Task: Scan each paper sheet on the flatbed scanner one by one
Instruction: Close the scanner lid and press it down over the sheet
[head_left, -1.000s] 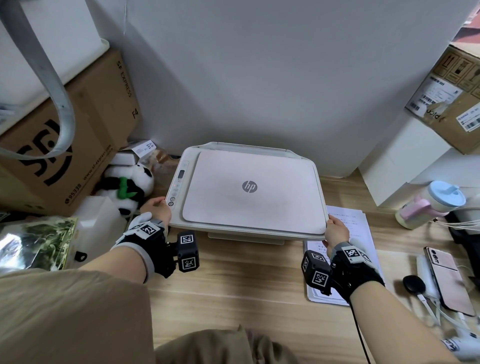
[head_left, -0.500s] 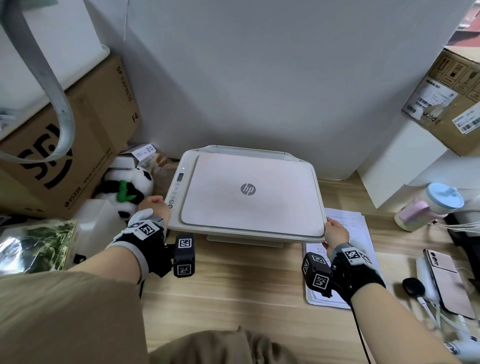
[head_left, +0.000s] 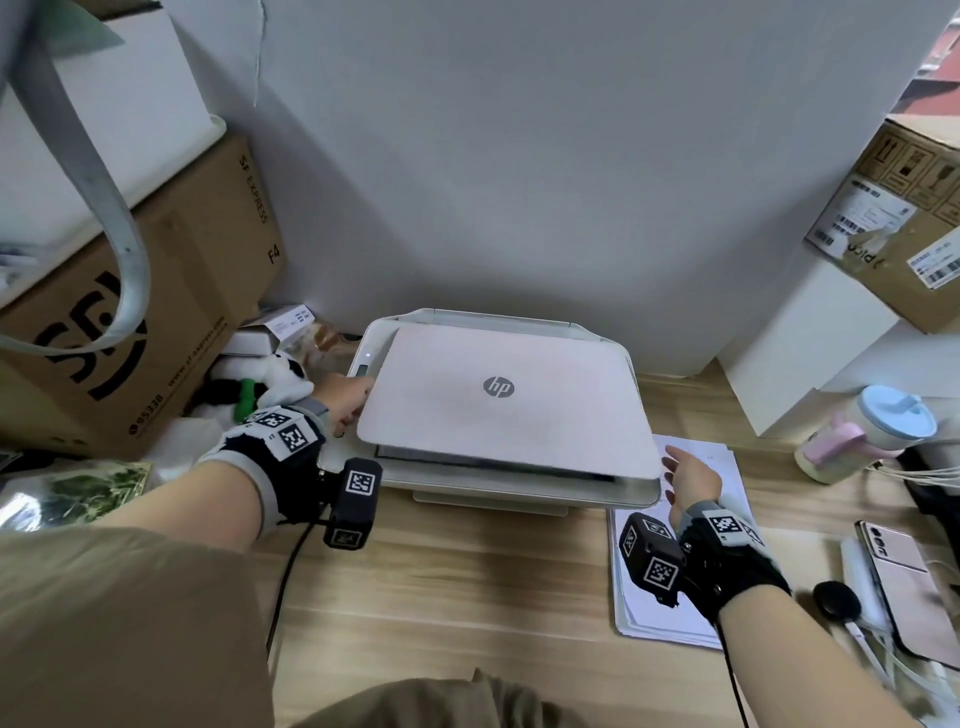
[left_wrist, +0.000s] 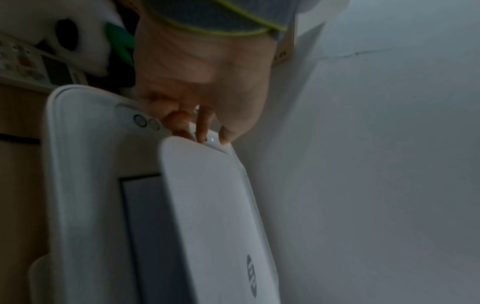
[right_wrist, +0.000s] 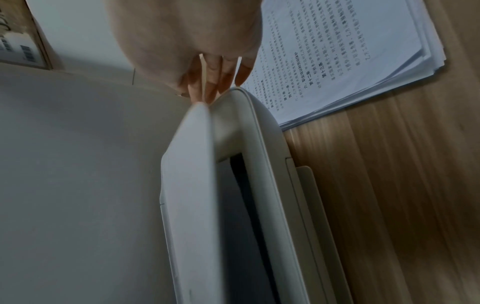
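A white HP flatbed scanner sits on the wooden desk against the wall. Its lid is raised a little at the front, and a dark strip of glass shows beneath. My left hand grips the lid's left edge, fingers tucked under it and thumb at the rim. My right hand is at the lid's front right corner, its straight fingers slipped between lid and body. A stack of printed paper sheets lies on the desk just right of the scanner.
Cardboard boxes and a panda plush crowd the left side. On the right stand a white box, a labelled carton, a lidded cup, a phone and cables. Bare desk lies in front.
The lid's front edge has lifted off the scanner body. My left hand slid further back along the lid's left edge; my right hand's fingers went under the front right corner.
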